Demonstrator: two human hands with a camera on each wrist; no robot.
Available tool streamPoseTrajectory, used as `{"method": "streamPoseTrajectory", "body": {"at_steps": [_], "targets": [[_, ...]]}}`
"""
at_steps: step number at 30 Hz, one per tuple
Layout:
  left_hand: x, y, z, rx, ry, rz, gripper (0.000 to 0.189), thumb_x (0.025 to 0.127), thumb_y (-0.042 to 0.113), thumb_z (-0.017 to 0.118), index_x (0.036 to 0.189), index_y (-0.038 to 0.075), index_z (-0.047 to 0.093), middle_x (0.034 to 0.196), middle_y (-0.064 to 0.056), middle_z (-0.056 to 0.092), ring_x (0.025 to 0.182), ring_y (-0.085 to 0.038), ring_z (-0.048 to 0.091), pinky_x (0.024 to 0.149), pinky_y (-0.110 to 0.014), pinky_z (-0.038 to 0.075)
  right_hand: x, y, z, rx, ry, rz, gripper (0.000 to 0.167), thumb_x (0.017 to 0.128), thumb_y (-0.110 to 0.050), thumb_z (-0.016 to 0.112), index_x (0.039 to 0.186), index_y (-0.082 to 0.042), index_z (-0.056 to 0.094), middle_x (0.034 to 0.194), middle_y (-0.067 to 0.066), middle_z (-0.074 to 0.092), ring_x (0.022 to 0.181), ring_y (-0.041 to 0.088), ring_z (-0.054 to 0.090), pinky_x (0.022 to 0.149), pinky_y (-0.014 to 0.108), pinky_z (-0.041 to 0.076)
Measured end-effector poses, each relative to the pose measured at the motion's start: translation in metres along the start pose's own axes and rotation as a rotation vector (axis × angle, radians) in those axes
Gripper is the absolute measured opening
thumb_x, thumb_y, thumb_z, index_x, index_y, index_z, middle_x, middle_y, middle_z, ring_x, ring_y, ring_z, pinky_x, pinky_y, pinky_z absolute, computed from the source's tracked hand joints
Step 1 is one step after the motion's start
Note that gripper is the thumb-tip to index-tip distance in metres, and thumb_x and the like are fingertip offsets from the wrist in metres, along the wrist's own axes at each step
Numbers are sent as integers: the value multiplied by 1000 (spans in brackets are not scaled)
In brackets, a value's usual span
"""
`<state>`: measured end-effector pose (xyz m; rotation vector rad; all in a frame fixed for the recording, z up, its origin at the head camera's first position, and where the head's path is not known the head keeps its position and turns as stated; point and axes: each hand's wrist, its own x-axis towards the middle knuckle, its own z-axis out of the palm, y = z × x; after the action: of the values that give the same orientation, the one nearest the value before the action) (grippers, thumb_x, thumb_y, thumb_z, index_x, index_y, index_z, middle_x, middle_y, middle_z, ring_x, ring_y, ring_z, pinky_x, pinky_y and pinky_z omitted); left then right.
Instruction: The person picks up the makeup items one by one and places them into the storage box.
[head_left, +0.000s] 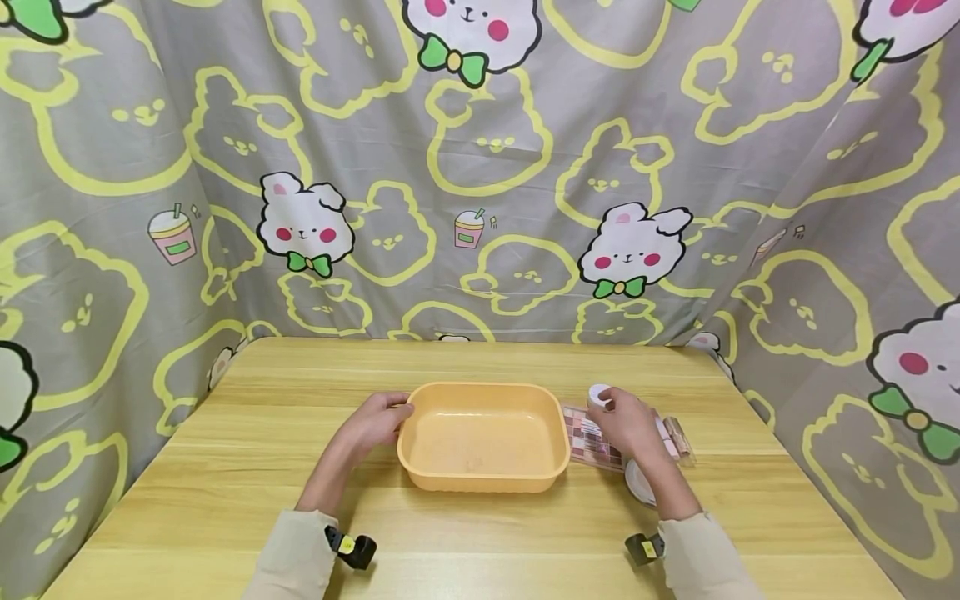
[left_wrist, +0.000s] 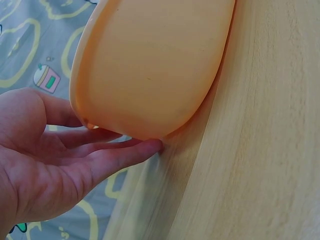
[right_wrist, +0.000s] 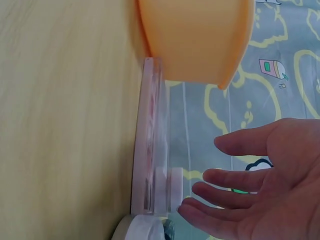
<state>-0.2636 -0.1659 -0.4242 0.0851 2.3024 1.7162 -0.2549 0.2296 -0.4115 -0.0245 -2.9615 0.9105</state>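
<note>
My left hand (head_left: pixel 384 419) is at the left end of an orange plastic basin (head_left: pixel 483 482). In the left wrist view its fairly straight fingers (left_wrist: pixel 120 159) touch the basin's outer side. Past the basin's right end, my right hand (head_left: pixel 628 421) hovers over a flat makeup palette (head_left: pixel 581 446) with pink and brown squares. A small white round-topped container (head_left: pixel 598 393) stands near its fingertips; whether they touch it I cannot tell. The right wrist view shows those fingers (right_wrist: pixel 227 177) spread and extended, with nothing between them, beside the palette's clear lid (right_wrist: pixel 162 115).
A round white-lidded item (head_left: pixel 641 482) lies under my right wrist. Several slim cosmetic items (head_left: pixel 678 440) sit right of that hand, partly hidden. All stand on a wooden table (head_left: pixel 480 550), with a patterned curtain (head_left: pixel 480 283) behind and on both sides.
</note>
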Motion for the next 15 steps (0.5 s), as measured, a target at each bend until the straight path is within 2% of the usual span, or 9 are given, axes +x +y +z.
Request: {"method": "streamPoseTrajectory", "body": {"at_steps": [9, 15], "targets": [[1, -1, -1, 9, 2, 1, 43, 106, 13, 44, 145, -6, 50, 131, -23, 64, 114, -30, 66, 88, -40, 59, 0, 3, 4, -93, 15, -15, 50, 96, -28, 66, 129, 9, 59, 115, 26, 70, 113, 51, 60, 104, 69, 32], [1, -1, 0, 1, 0, 0, 43, 106, 13, 44, 145, -6, 50, 131, -24, 64, 114, -31, 65, 88, -40, 59, 0, 5, 7, -105, -5, 1, 50, 94, -24, 67, 128, 11, 59, 116, 27, 69, 112, 50, 61, 96, 61, 47]]}}
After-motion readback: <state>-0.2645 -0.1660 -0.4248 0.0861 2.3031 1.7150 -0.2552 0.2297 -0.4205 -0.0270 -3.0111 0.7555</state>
